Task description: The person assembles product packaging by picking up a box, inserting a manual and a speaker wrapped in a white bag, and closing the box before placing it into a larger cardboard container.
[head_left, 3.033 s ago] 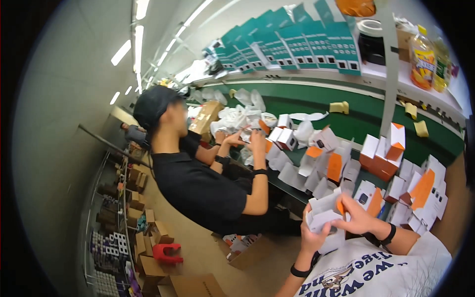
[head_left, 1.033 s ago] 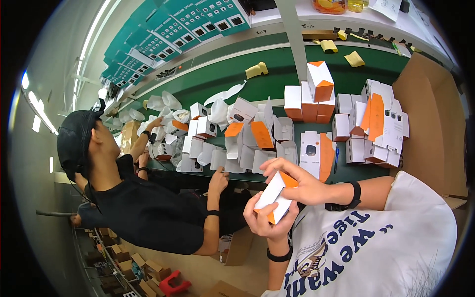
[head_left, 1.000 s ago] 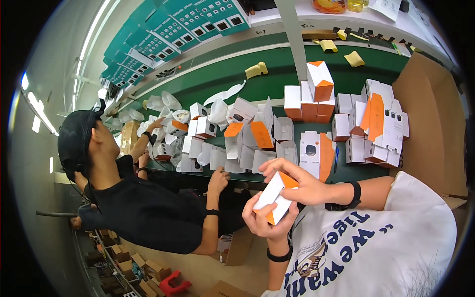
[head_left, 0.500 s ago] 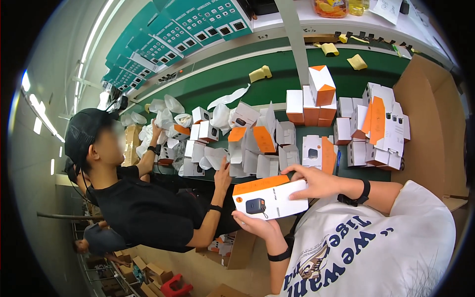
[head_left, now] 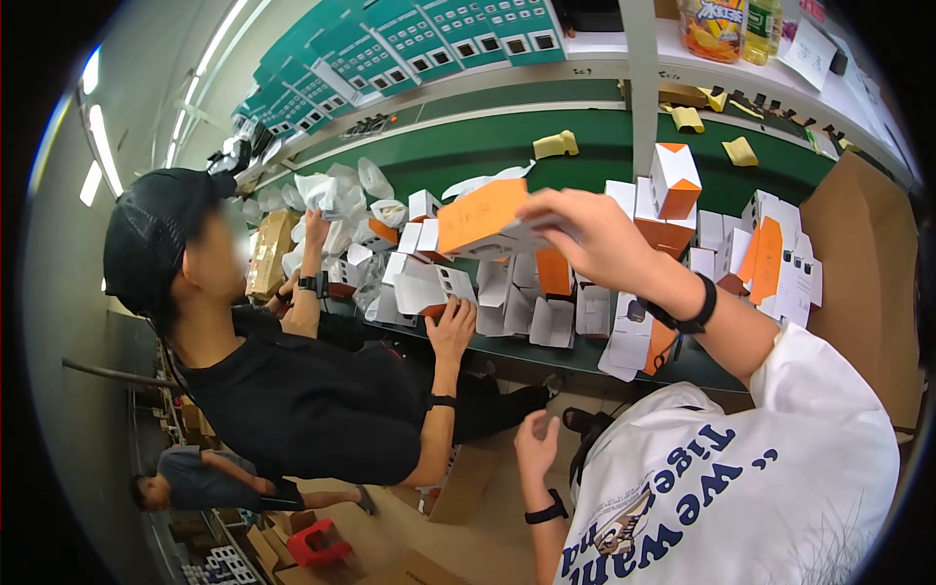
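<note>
Your right hand (head_left: 585, 234) pinches orange-white box (head_left: 485, 219), raised over green worktop (head_left: 595, 161). Your left hand (head_left: 536, 447) hangs low, fingers spread, holding nothing. Co-worker's hand (head_left: 451, 327) rests on worktop edge.

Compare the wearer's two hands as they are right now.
The right hand is raised over the green bench and grips an orange and white box; the left hand hangs low, open and empty, off the bench. Both wear a black wristband.

Co-worker in black tee (head_left: 302, 409), green bench (head_left: 468, 161), yellow foam bits (head_left: 556, 145), drink bottles (head_left: 726, 24), brown carton (head_left: 863, 263)
</note>
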`<state>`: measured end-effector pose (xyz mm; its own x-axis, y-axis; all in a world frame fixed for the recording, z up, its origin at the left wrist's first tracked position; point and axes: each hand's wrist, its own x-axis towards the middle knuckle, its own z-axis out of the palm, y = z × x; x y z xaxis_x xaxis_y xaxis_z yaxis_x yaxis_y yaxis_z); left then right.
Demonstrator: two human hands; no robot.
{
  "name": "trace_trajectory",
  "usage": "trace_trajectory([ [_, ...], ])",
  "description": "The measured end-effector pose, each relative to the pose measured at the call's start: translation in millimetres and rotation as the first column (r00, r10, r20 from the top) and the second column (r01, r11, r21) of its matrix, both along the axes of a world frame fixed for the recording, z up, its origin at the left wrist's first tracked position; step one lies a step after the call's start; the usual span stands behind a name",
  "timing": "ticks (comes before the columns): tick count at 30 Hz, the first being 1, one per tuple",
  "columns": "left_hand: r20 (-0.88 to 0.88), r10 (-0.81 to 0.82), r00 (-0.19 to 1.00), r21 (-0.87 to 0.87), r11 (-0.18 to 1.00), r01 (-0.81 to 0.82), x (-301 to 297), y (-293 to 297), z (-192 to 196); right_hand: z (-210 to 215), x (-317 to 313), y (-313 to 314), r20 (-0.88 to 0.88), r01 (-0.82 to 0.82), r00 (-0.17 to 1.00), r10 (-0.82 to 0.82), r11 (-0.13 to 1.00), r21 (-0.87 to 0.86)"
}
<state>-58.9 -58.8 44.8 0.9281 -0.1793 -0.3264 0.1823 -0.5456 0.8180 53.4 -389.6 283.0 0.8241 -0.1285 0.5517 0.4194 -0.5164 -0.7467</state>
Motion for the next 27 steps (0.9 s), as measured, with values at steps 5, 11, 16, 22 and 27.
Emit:
trace_trajectory([
  [5,-0.197,-0.076,0.978,0.114,0.988,0.100,-41.9,58.5,-89.7,-7.0,89.0,20.7,0.088,0.031,0.996,-0.008,0.963,-0.267],
  [11,-0.216,0.062,0.974,0.238,0.971,-0.009,-95.3,83.8,-157.1,-39.1,187.8,60.1,-0.161,-0.104,0.987,0.009,0.799,-0.592],
  [16,-0.317,0.055,0.947,0.102,0.995,-0.024,-137.0,84.3,-177.9,-111.4,241.8,106.4,-0.262,-0.258,0.961,0.086,0.617,-0.744],
  [22,-0.320,0.140,0.937,0.115,0.988,-0.108,-134.8,82.9,-168.4,-183.6,267.6,114.0,-0.497,-0.446,0.868,-0.007,0.432,-0.784],
  [27,-0.303,0.121,0.945,0.130,0.988,-0.085,-123.4,81.9,-159.6,-182.1,262.2,117.9,-0.616,-0.561,0.788,-0.002,0.411,-0.719],
])
